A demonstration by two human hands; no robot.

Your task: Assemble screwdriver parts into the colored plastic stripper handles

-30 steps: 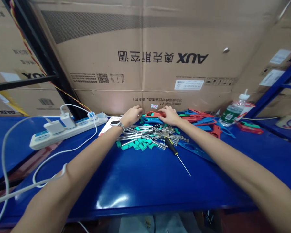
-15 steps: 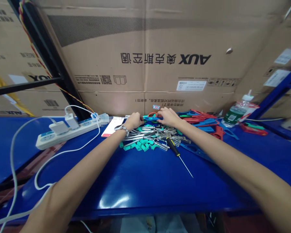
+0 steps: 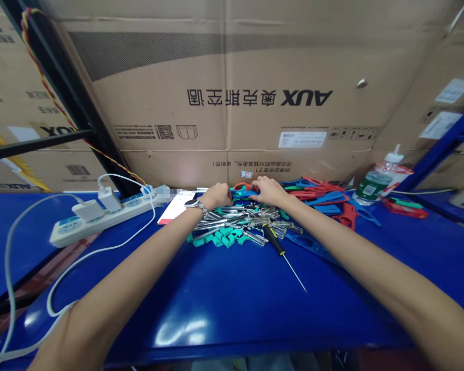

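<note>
At the back of the blue table, my left hand point(image 3: 217, 196) and my right hand point(image 3: 269, 191) face each other across a small gap. Between them is a flat blue plastic piece point(image 3: 243, 194), its kind unclear, with the fingers of both hands closed on its ends. The fingertips are partly hidden. An orange-red loop point(image 3: 241, 185) shows just behind it. Below my hands lies a heap of metal-shafted screwdrivers with clear handles point(image 3: 255, 236), mixed with green plastic pieces point(image 3: 226, 237). A black-and-yellow screwdriver point(image 3: 272, 238) rests at the heap's front right, its shaft pointing toward me.
Red and blue plastic parts point(image 3: 328, 198) are piled to the right, near a bottle with a green label point(image 3: 369, 185). On the left are a white power strip point(image 3: 96, 219) with chargers and loose cables, and a white-and-red phone-like display point(image 3: 176, 207). Cardboard point(image 3: 224, 62) stands behind.
The view has shifted slightly. Both hands stay at the back of the table around the blue plastic piece, with only small finger movements.
</note>
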